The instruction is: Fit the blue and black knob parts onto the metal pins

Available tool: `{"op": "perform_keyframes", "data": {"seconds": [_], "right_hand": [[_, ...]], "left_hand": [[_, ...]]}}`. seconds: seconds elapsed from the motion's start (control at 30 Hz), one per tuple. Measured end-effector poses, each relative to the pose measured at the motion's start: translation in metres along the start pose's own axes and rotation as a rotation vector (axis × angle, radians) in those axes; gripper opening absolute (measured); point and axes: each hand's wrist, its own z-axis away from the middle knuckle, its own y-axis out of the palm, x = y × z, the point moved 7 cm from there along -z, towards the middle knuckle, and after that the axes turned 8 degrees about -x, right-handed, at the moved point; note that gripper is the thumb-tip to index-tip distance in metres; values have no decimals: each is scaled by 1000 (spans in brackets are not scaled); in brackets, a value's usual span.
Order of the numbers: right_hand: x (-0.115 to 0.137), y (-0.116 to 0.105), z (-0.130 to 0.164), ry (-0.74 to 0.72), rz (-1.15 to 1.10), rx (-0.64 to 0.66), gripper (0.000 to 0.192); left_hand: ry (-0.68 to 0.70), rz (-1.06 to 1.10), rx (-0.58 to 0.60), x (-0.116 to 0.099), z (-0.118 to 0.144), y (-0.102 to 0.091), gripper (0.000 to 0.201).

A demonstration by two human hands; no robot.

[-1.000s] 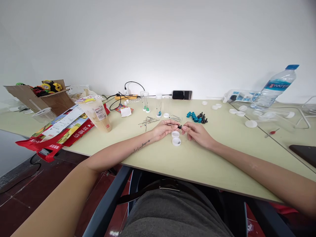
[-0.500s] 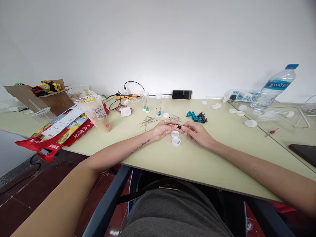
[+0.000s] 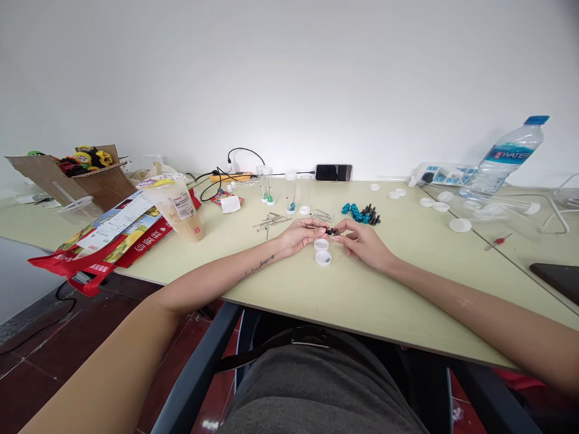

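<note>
My left hand point(image 3: 299, 237) is closed in a pinch on a small black part point(image 3: 331, 231), with thin pale metal rods showing along its fingers. On the other side of that part, the fingertips of my right hand point(image 3: 362, 242) pinch it too. The part's exact kind is too small to make out. Just below the hands lie two white caps point(image 3: 321, 242); the nearer one holds tiny dark bits. Beyond my right hand sit a heap of blue pieces point(image 3: 354, 211) and a heap of black screw-like pieces point(image 3: 373, 216). Thin metal pins point(image 3: 268, 223) lie scattered beyond my left hand.
Clear tubes point(image 3: 291, 191) stand at the back beside a phone point(image 3: 333, 173). To the left are a drink cup point(image 3: 174, 208), a red bag point(image 3: 145, 241) and a cardboard box point(image 3: 102, 184). White lids point(image 3: 460, 225), a water bottle point(image 3: 502, 160) and a power strip point(image 3: 446, 175) are at right.
My right fingertips have shifted slightly on the black part, and more of it shows between the hands. My left hand stays nearly still.
</note>
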Motion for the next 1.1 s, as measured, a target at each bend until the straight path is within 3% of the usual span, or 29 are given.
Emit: {"op": "perform_keyframes", "data": {"seconds": [0.3, 0.57, 0.67, 0.77, 0.87, 0.97, 1.1], "right_hand": [[-4, -1, -1, -2, 104, 15, 48], [-4, 1, 3, 2, 73, -6, 35], [0, -12, -5, -55, 141, -78, 40], [5, -51, -41, -180, 382, -231, 37], [-1, -86, -100, -438, 797, -291, 37], [-43, -94, -163, -665, 1112, -119, 50], [-115, -92, -226, -777, 1275, -22, 57]], "left_hand": [[13, -2, 23, 1, -2, -2, 25], [21, 14, -3, 1, -2, -3, 24], [34, 40, -53, 1, -2, -5, 25], [8, 89, -106, 1, -2, -7, 25], [-64, 104, -133, 3, -3, -5, 28], [-115, 139, -162, 2, -3, -2, 29], [-197, 189, -208, 4, -7, 1, 25]]}}
